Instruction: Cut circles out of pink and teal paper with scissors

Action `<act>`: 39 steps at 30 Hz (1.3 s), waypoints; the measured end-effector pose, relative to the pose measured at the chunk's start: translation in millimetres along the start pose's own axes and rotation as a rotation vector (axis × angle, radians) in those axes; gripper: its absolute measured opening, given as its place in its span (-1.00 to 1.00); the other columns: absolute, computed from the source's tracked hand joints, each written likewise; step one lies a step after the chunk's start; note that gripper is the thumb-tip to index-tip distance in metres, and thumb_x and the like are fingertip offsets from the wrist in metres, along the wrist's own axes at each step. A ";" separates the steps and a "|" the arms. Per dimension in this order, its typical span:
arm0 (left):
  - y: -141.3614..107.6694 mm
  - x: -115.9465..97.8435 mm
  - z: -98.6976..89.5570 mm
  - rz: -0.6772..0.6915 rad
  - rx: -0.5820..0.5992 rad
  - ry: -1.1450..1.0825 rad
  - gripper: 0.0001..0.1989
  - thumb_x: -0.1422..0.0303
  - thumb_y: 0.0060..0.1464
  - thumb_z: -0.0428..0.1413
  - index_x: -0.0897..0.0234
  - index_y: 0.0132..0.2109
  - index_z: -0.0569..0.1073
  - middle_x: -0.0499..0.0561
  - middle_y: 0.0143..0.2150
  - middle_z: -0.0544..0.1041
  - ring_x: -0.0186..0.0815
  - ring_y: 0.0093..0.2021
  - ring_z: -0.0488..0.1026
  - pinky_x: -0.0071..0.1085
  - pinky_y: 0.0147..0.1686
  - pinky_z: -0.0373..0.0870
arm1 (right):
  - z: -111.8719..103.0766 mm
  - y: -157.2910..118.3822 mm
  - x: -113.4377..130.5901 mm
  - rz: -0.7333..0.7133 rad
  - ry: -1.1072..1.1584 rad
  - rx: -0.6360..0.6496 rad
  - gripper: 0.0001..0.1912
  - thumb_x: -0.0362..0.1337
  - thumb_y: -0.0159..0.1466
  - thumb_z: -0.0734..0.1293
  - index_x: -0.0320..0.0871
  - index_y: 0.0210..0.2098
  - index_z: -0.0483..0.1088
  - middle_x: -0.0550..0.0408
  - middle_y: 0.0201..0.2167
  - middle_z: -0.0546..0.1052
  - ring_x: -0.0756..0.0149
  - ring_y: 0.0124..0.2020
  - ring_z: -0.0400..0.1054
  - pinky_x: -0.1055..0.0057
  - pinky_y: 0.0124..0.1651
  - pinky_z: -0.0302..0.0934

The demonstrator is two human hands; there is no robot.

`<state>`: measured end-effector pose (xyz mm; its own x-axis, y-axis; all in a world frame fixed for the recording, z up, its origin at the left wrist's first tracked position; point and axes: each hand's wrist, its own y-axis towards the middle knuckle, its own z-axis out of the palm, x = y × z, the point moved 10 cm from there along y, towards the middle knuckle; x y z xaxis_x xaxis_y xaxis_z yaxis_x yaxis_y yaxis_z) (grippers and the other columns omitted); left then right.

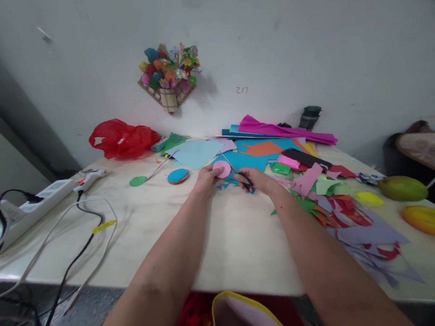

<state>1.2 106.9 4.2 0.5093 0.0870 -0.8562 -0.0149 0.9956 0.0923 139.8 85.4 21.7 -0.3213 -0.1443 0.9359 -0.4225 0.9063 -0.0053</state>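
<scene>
My left hand point(207, 179) pinches a round pink paper disc point(222, 169) above the middle of the table. Close by on the right, my right hand point(254, 180) is wrapped round the black handles of a pair of scissors point(246, 181), whose blades point up and left toward the disc. Beneath both hands lies blue paper point(245, 161) with small blue offcuts. Left of my left hand sits a small stack of blue discs point(178, 175), an orange edge showing under it. A green disc point(138, 181) lies farther left, by a thin strip.
Colourful paper scraps point(366, 230) spread over the right side, near two mangoes point(403, 188). Behind are a black phone point(306, 159) and magenta paper point(288, 130). A red plastic bag point(123, 139) lies back left; a power strip point(44, 202) and cables run along the left edge.
</scene>
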 end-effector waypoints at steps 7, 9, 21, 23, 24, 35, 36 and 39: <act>-1.2 -1.5 1.2 0.005 0.000 -0.006 -0.74 0.45 -0.40 0.37 0.41 -0.45 0.52 0.05 -0.48 0.54 -0.35 -0.47 0.46 -0.43 -0.40 0.42 | -1.3 2.7 -3.5 0.002 -0.007 0.000 -0.68 -0.12 0.21 0.38 -0.15 -0.53 0.26 0.21 -0.69 0.39 0.50 -0.72 0.25 0.55 -0.73 -0.01; -1.2 -1.7 1.0 0.003 -0.002 -0.003 -0.75 0.46 -0.38 0.37 0.41 -0.45 0.51 0.05 -0.48 0.54 -0.35 -0.47 0.46 -0.41 -0.38 0.42 | -1.5 3.6 -4.9 0.002 -0.007 0.005 -0.69 -0.13 0.21 0.38 -0.15 -0.52 0.26 0.21 -0.68 0.39 0.50 -0.72 0.25 0.55 -0.73 -0.02; -1.3 -2.4 -0.1 0.001 -0.008 0.012 -0.74 0.44 -0.37 0.36 0.41 -0.42 0.52 0.07 -0.45 0.56 -0.31 -0.43 0.49 -0.37 -0.33 0.43 | -3.1 3.9 -7.5 -0.001 0.000 0.019 -0.72 -0.13 0.20 0.37 -0.15 -0.51 0.29 0.20 -0.68 0.40 0.50 -0.72 0.23 0.54 -0.72 -0.02; -1.7 -3.0 0.1 0.001 -0.009 0.014 -0.74 0.44 -0.35 0.36 0.41 -0.42 0.52 0.08 -0.45 0.56 -0.29 -0.43 0.50 -0.37 -0.32 0.43 | -3.5 4.1 -7.5 -0.002 -0.010 0.017 -0.72 -0.13 0.20 0.37 -0.15 -0.51 0.29 0.19 -0.67 0.40 0.50 -0.72 0.23 0.54 -0.72 -0.02; -1.8 -3.2 0.1 0.002 -0.011 0.013 -0.74 0.44 -0.35 0.36 0.41 -0.42 0.52 0.07 -0.46 0.56 -0.29 -0.43 0.50 -0.37 -0.33 0.42 | -3.7 4.2 -7.6 -0.002 -0.014 0.015 -0.72 -0.12 0.20 0.37 -0.15 -0.51 0.29 0.19 -0.67 0.40 0.50 -0.72 0.23 0.54 -0.72 -0.02; 0.0 -3.2 -1.9 0.013 -0.015 -0.003 -0.70 0.43 -0.39 0.38 0.43 -0.40 0.53 0.09 -0.43 0.57 -0.29 -0.41 0.51 -0.38 -0.32 0.44 | -5.3 2.8 -4.7 -0.012 -0.041 0.000 -0.67 -0.08 0.16 0.39 -0.16 -0.52 0.27 0.19 -0.68 0.39 0.51 -0.72 0.22 0.54 -0.72 -0.03; 0.0 -3.2 -1.6 0.012 -0.012 -0.005 -0.69 0.42 -0.39 0.38 0.43 -0.39 0.53 0.09 -0.43 0.57 -0.28 -0.40 0.52 -0.37 -0.30 0.45 | -5.3 2.9 -5.0 -0.010 -0.038 0.001 -0.67 -0.08 0.16 0.39 -0.16 -0.52 0.27 0.20 -0.68 0.39 0.51 -0.72 0.22 0.54 -0.72 -0.03; -0.4 -3.5 -1.5 0.011 -0.013 -0.003 -0.68 0.42 -0.39 0.39 0.43 -0.38 0.53 0.09 -0.43 0.58 -0.26 -0.39 0.53 -0.36 -0.29 0.46 | -4.7 3.5 -5.2 -0.012 -0.025 0.008 -0.67 -0.10 0.15 0.40 -0.16 -0.53 0.27 0.20 -0.69 0.38 0.51 -0.73 0.21 0.55 -0.73 -0.03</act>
<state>-1.8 106.2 6.4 0.5118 0.0975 -0.8535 -0.0316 0.9950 0.0947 144.0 91.3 18.4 -0.3373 -0.1651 0.9268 -0.4329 0.9014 0.0029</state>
